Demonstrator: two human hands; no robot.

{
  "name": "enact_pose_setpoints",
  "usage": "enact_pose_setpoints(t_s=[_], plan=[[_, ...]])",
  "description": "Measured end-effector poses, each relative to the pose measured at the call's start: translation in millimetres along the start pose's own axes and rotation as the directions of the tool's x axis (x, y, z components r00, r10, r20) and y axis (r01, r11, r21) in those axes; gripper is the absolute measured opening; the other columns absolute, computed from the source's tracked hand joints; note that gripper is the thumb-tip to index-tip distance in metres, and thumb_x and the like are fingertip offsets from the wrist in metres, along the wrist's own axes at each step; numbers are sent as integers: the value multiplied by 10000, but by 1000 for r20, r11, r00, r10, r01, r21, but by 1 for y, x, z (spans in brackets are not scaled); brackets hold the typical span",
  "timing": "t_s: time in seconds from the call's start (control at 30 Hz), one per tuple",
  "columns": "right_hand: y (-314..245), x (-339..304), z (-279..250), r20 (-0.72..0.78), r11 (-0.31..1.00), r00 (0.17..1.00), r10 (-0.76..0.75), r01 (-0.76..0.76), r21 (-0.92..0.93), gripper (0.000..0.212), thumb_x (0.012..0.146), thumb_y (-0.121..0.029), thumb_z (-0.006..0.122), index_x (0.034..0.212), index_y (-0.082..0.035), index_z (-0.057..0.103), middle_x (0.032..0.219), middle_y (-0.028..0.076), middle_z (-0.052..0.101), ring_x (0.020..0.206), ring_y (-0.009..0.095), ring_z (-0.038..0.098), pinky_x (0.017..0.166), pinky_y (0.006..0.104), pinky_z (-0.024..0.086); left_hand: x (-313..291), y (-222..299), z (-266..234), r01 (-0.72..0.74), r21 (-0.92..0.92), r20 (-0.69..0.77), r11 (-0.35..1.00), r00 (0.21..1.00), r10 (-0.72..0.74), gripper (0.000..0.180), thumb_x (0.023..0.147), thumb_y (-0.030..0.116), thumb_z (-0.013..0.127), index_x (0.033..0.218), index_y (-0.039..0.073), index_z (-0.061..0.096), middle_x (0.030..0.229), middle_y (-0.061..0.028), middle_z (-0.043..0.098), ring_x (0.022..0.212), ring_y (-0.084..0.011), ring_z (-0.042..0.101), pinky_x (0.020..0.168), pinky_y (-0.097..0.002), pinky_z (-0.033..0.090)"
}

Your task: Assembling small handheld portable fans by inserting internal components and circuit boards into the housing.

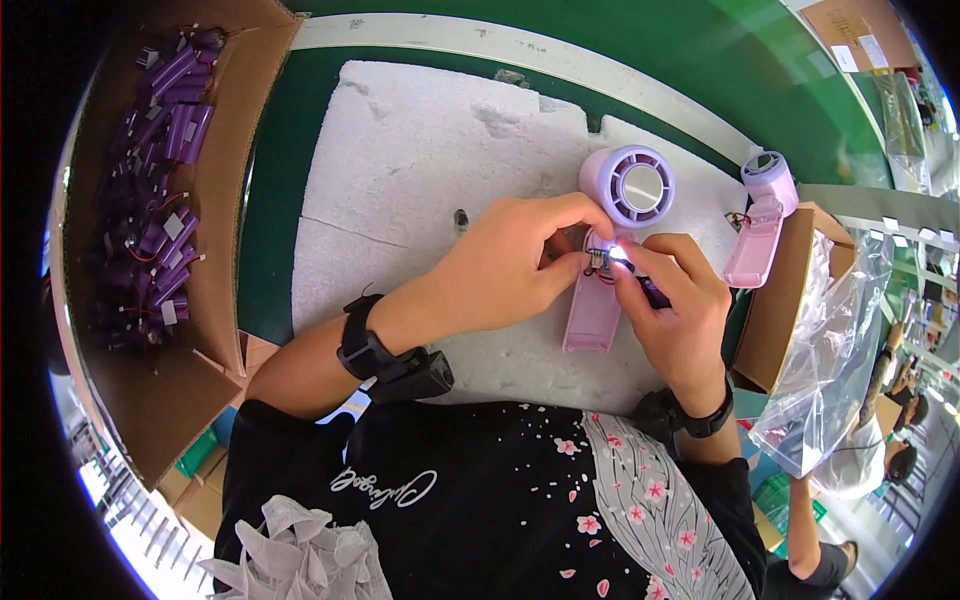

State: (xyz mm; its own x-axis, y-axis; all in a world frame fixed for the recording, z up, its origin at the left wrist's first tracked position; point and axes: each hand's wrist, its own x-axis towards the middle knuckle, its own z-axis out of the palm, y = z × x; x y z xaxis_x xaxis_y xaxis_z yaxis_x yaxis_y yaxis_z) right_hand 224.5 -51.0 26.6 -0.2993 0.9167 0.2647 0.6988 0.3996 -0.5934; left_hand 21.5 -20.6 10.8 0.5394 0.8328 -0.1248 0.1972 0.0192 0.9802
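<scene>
A lilac handheld fan (628,187) lies on the white foam board, its pink handle shell (590,322) opened toward me. Over that shell, my left hand (510,262) pinches a small green circuit board (598,260) between thumb and fingertips. A bright white light (618,253) glows on the board. My right hand (682,305) is closed from the other side, thumb and index finger at the lit end. A dark purple battery cell (655,293) shows under its fingers, partly hidden. Short wires near the fingertips are too small to trace.
A cardboard box (225,190) of purple battery cells with wires (175,245) stands at the left. The foam board (400,160) covers the green table. At the right are a second opened fan (758,220), a carton (790,310) and clear plastic bagging (830,350). Other people sit farther right.
</scene>
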Motion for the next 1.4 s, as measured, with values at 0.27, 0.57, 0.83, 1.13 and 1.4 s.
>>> enact_pose_setpoints(t_s=[0.27, 0.57, 0.83, 1.13, 1.4], plan=[[-3, 0, 2, 28, 987, 990, 139, -141, 73, 200, 779, -64, 758, 945, -33, 651, 891, 91, 637, 612, 217, 655, 526, 308, 509, 2, -2, 4, -116, 67, -85, 991, 989, 122, 268, 832, -62, 607, 1068, 31, 691, 1020, -111, 704, 811, -189, 699, 674, -281, 544], [1, 5, -10, 437, 788, 802, 408, -551, 275, 380, 753, -66, 771, 1070, -34, 564, 875, 115, 620, 700, 220, 623, 656, 317, 512, 2, -7, 2, -247, 256, -70, 935, 960, 273, 318, 784, -58, 606, 1038, 79, 740, 1037, -148, 686, 844, -279, 688, 708, -307, 546], [9, 4, -5, 351, 921, 935, 58, -186, 343, 585, 781, 42, 685, 1315, -58, 468, 1096, 70, 534, 878, 145, 635, 629, 265, 526, 3, -3, -23, -198, 237, -103, 951, 968, 227, 356, 763, -67, 619, 1071, 75, 725, 1103, -104, 656, 934, -212, 647, 776, -288, 519], [-5, 10, -15, 462, 594, 729, 505, -682, 427, 309, 871, 23, 623, 1177, -8, 595, 1071, 66, 606, 725, 127, 641, 564, 256, 508, 2, -3, -29, -67, 99, -214, 993, 973, 87, 315, 737, -60, 622, 1018, 55, 704, 1000, -71, 655, 773, -147, 607, 688, -264, 502], [2, 4, -4, 41, 992, 991, 127, -126, -22, 173, 810, -4, 721, 976, 12, 674, 932, 86, 676, 692, 199, 658, 579, 280, 513, 4, -5, -22, -73, 96, -273, 993, 957, 97, 308, 723, -55, 627, 998, 59, 705, 951, -75, 656, 708, -151, 605, 655, -271, 503]])
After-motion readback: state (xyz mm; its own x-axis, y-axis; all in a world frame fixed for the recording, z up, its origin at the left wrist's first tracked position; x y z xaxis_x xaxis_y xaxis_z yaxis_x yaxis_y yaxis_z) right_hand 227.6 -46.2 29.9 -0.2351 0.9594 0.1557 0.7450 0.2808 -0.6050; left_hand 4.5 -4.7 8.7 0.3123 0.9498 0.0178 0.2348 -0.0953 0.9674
